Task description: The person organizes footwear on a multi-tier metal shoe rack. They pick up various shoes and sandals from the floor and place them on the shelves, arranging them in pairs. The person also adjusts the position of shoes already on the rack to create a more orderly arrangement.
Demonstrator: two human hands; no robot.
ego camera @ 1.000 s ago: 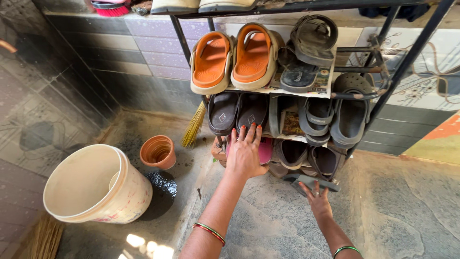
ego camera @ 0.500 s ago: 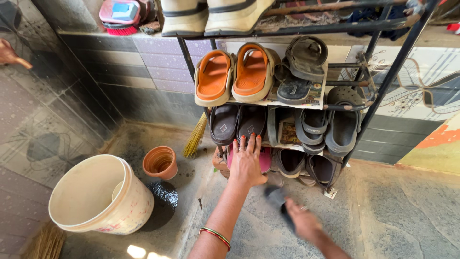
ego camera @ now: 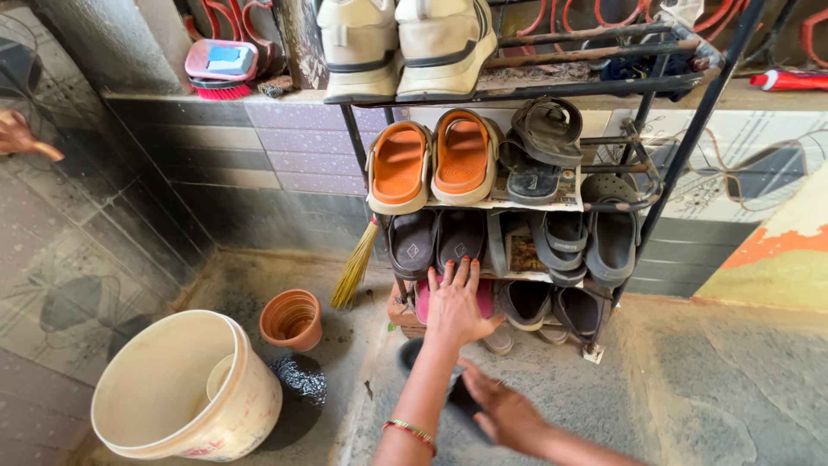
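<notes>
A black metal shoe rack (ego camera: 680, 148) stands against the tiled wall. My left hand (ego camera: 454, 304) lies flat, fingers spread, on a pink sandal (ego camera: 486, 299) on the lowest shelf, just below two dark slippers (ego camera: 435, 242). My right hand (ego camera: 504, 417) is low over the stone floor in front of the rack and grips a dark slipper (ego camera: 412, 355), which passes under my left forearm. Orange slides (ego camera: 431, 164) sit on the shelf above, and cream sneakers (ego camera: 405, 43) are on top.
A cream bucket (ego camera: 129, 406) lies tilted on the floor at the left, with a terracotta pot (ego camera: 291, 319) beside it. A straw broom (ego camera: 354, 267) leans at the rack's left leg. A pink scrub brush (ego camera: 220, 69) rests on the wall ledge. More dark sandals (ego camera: 604, 242) fill the rack's right side.
My right hand took the dark slipper from the floor at the rack's right foot and carried it left and toward me. My left hand stayed on the pink sandal. The view tilted upward.
</notes>
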